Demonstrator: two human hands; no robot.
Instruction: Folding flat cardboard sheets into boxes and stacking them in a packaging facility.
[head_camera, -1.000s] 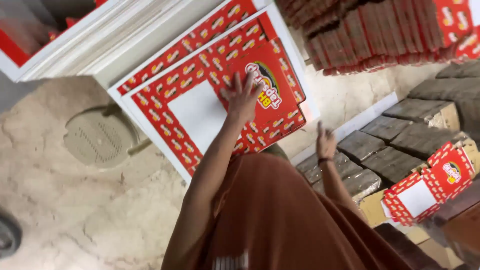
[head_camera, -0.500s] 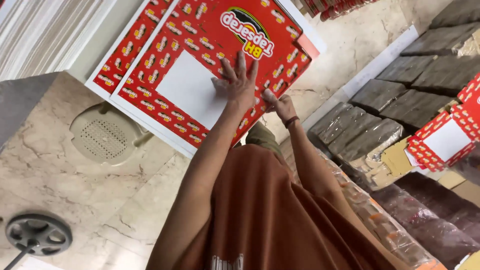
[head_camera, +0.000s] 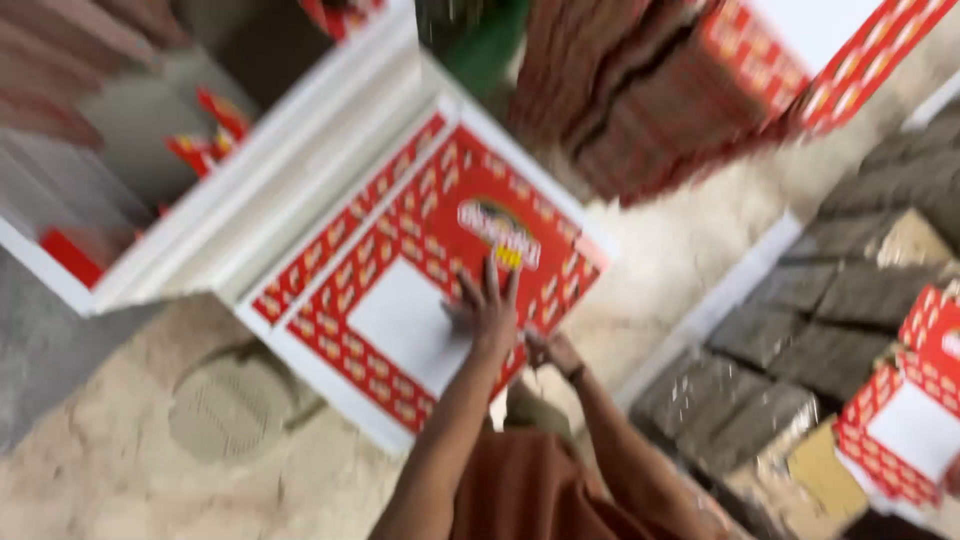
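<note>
Upper left of the frame: a white shelf unit is showing blurred red items inside; their count cannot be told. Lower left: one round drain cover is sitting in the stone floor.

Centre: one flat red-and-white printed carton is lying on top of a white-edged stack, of which one further printed edge is showing beside it. The left hand is pressing flat on the carton, fingers spread and gripping nothing. The right hand is meeting the carton's lower right edge; whether it is pinching that edge cannot be told.

Judgement: the step in hand appears to be taking or squaring the top carton. The next move is calling for a firm hold on that edge.

Upper right: a leaning stack of red cartons, uncountable in the blur. Right: several grey wrapped bundles. Lower right: one more printed carton.
</note>
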